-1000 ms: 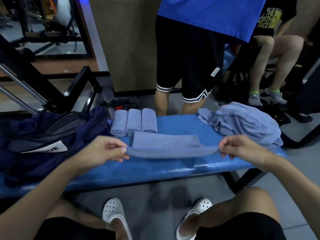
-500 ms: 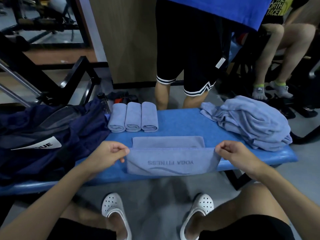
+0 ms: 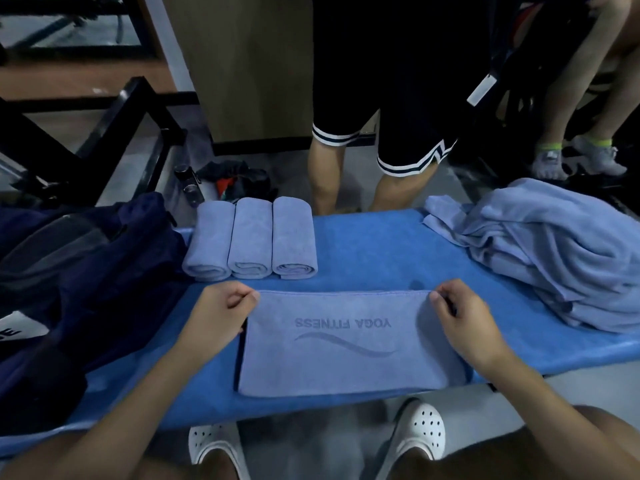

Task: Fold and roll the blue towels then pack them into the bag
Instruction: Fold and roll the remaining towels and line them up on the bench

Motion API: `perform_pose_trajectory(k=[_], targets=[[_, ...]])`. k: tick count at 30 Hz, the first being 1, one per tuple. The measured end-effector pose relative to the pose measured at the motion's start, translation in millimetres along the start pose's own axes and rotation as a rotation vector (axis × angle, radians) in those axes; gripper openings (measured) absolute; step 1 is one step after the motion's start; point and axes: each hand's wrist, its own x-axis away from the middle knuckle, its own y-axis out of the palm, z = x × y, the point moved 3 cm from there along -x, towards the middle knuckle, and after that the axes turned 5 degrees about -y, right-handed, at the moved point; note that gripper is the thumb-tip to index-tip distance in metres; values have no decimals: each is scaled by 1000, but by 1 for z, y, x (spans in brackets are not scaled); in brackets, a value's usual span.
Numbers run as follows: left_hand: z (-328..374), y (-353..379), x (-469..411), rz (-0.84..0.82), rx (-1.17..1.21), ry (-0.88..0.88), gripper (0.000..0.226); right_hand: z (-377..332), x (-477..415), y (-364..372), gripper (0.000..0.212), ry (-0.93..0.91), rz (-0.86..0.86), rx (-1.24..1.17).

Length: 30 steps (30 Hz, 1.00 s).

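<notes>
White clogs [image 3: 420,431] on the floor, nearer than the folded towel [image 3: 346,355], below the bench's near edge. The folded towel lies flat on the blue bench [image 3: 363,251]; its print "YOGA FITNESS" reads upside down from here.

Left hand [image 3: 216,313] pinches the folded towel's far left corner, fingers curled on the cloth. Right hand [image 3: 464,323] pinches its far right corner the same way.

Just beyond the folded towel, toward its left end: three rolled towels [image 3: 249,237] side by side, touching, spiral ends facing it.

Left of the folded towel: navy bag [image 3: 86,271] slumped on the bench; opening not made out.

Right and beyond: loose heap of unfolded towels [image 3: 554,254].

Farther behind the folded towel: a standing person's legs [image 3: 325,181] in black shorts.
</notes>
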Motion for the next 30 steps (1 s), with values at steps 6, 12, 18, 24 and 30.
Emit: perform_pose_trajectory(k=[6,12,18,24,30], targets=[[-4,8,-2,76,-103,12,21,3,-6,5,15,6,46,67],[-1,9,-2,110,-153,-17,21,5,-10,9,16,18,60,129],[3,12,-2,144,-182,-15,22,5,-13,10,16,10,85,185],[8,17,3,180,-251,57,17,2,-12,12,18,35,95,206],[24,32,40,180,-568,655,33,-22,22,15,50,-420,-5,606]])
